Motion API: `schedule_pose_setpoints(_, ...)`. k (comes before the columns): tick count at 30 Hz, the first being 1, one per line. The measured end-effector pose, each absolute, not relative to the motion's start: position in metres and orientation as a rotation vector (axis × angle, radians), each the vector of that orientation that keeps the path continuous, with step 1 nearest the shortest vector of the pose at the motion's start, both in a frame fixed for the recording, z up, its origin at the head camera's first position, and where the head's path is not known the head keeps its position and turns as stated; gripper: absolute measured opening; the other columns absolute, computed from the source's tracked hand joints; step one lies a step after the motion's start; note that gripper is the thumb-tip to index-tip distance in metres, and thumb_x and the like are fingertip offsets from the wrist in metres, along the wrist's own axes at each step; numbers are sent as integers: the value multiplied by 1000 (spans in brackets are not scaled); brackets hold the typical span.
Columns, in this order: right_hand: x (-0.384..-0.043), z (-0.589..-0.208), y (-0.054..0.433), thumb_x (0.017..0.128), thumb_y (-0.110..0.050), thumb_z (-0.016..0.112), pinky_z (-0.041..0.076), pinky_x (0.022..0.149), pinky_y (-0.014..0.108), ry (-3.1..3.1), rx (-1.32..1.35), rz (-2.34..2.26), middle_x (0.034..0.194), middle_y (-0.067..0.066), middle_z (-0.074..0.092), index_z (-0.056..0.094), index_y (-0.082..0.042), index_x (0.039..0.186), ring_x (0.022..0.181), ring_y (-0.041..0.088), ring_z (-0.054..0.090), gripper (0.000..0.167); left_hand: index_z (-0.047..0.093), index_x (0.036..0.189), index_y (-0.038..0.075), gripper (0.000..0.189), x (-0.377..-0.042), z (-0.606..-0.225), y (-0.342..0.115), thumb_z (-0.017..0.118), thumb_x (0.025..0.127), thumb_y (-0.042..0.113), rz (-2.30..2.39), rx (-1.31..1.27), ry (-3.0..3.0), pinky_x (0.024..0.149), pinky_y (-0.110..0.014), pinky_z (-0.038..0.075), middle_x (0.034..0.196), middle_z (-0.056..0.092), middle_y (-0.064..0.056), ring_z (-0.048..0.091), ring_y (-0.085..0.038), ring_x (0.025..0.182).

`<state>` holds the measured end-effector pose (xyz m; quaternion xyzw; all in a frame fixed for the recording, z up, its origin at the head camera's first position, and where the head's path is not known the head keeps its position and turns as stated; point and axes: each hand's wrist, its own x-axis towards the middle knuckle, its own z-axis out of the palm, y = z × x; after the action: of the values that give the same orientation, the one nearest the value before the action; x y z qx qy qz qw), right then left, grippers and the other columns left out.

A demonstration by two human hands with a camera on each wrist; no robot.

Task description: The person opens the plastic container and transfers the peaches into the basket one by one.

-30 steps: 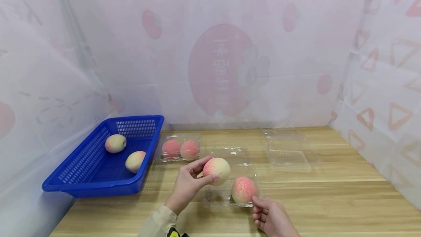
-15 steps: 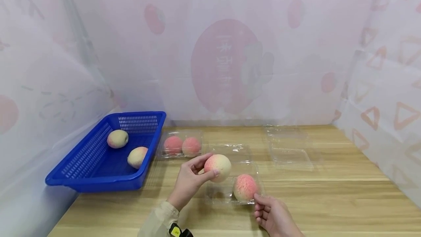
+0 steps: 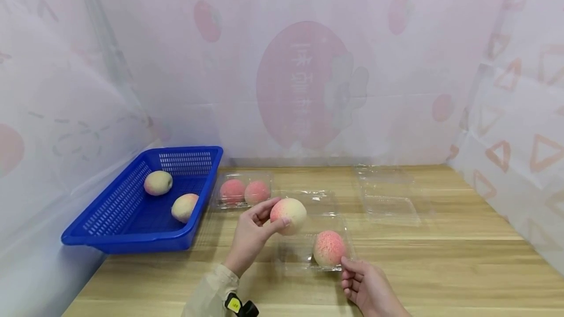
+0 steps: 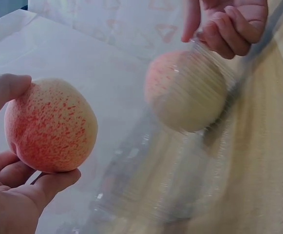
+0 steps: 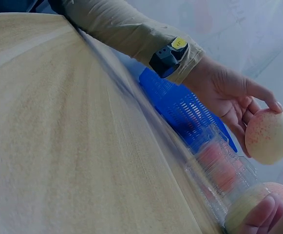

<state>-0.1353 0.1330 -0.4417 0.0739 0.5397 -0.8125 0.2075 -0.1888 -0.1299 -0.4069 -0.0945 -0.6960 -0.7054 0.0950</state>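
Note:
My left hand (image 3: 253, 234) grips a cream and pink peach (image 4: 53, 126) between thumb and fingers, above the left half of an open clear plastic clamshell box (image 3: 293, 253). A second, redder peach (image 3: 329, 248) sits in the right half of that box. My right hand (image 3: 370, 285) pinches the box's front right rim, its thumb and forefinger right beside this peach and the other fingers curled. In the left wrist view the box wall overlaps the seated peach.
A blue plastic basket (image 3: 132, 241) at the left holds two pale peaches (image 3: 158, 183). Behind the left hand stands a clear box (image 3: 223, 176) with two pink peaches (image 3: 257, 192). Another clear clamshell (image 3: 391, 209) lies open at the back right. Printed cloth walls surround the wooden table (image 3: 440, 258).
The left hand with its peach has risen slightly over the box. The right hand keeps its pinch on the rim, and the view has shifted a little.

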Motion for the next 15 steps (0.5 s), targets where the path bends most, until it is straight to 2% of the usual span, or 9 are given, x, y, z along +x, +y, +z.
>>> schedule_pose_setpoints(4, -134, -442, 135, 97, -20, 60, 45, 67, 24, 1507, 198, -2250, 78, 1, 56, 62, -8, 90, 70, 13, 52, 14, 63, 128, 0, 55, -187, -394, -140, 84, 78, 9, -2070, -223, -1996, 86, -31, 54, 116, 68, -14, 65, -24, 106)
schedule_pose_setpoints(9, -135, -441, 136, 96, -20, 60, 45, 68, 24, 1505, 193, -2249, 79, 2, 57, 62, -7, 90, 71, 13, 52, 14, 64, 127, 2, 51, -185, -373, -175, 83, 79, 7, -1992, -126, -1933, 85, -30, 55, 113, 69, -14, 66, -21, 102)
schedule_pose_setpoints(15, -135, -441, 133, 96, -20, 61, 45, 68, 24, 1497, 192, -2254, 79, 2, 57, 62, -7, 91, 71, 13, 52, 14, 63, 130, 3, 56, -181, -346, -234, 84, 80, 16, -1714, 67, -1953, 80, -20, 53, 113, 69, -11, 66, -11, 99)
